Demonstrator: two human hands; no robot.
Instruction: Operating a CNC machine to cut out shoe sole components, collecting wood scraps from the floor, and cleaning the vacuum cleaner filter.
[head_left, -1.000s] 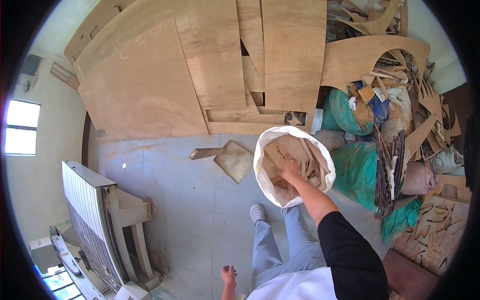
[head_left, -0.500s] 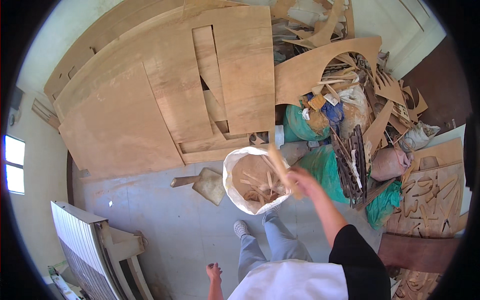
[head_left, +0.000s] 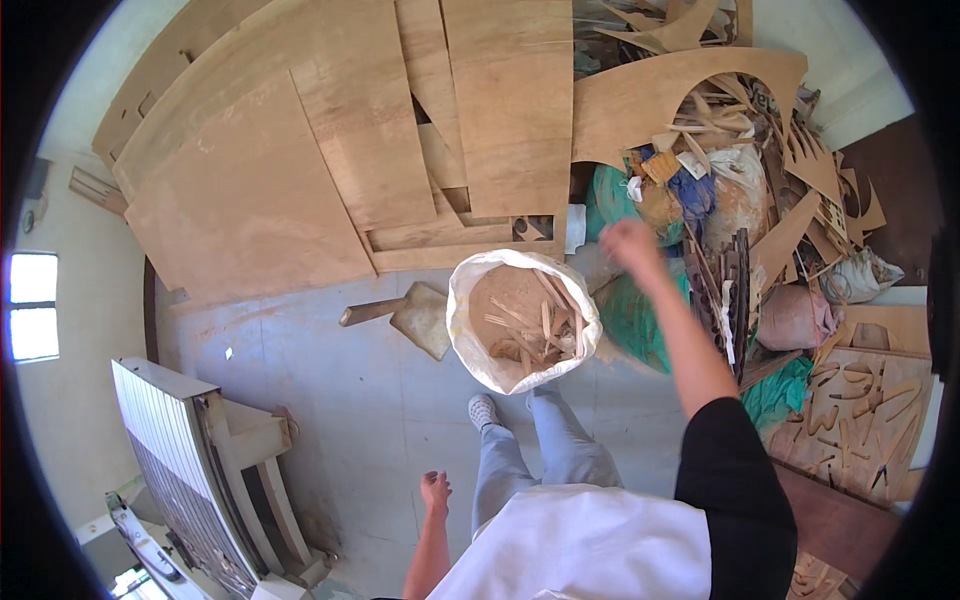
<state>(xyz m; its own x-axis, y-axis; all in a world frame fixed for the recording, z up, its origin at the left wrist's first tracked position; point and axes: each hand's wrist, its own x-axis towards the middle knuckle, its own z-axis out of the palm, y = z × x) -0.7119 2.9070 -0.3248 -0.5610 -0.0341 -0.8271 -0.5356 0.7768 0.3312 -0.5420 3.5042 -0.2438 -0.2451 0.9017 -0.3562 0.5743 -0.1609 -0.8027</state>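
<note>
A white woven sack (head_left: 462, 345) stands open on the floor in front of me, holding sawdust and several thin wood offcuts (head_left: 545, 325). Longer strips lean against its inner right side. My right hand (head_left: 628, 245) is raised beyond the sack's upper right rim, apart from it, near the green bags. Motion smears its fingers, which look curled, and no wood piece shows in it. Low beside my left leg hangs my left hand (head_left: 435, 490), empty, with loosely bent fingers slightly apart.
A dustpan-like scoop (head_left: 420, 320) lies left of the sack. Large plywood sheets (head_left: 240, 200) lean behind. On the right are green bags (head_left: 635, 320), a pink sack (head_left: 790, 318), dark strips and scrap wood. A ribbed metal machine (head_left: 180, 440) stands at left.
My right hand has moved up and away from the sack's rim. The wood piece it held over the sack no longer shows in it. The view has shifted slightly.
</note>
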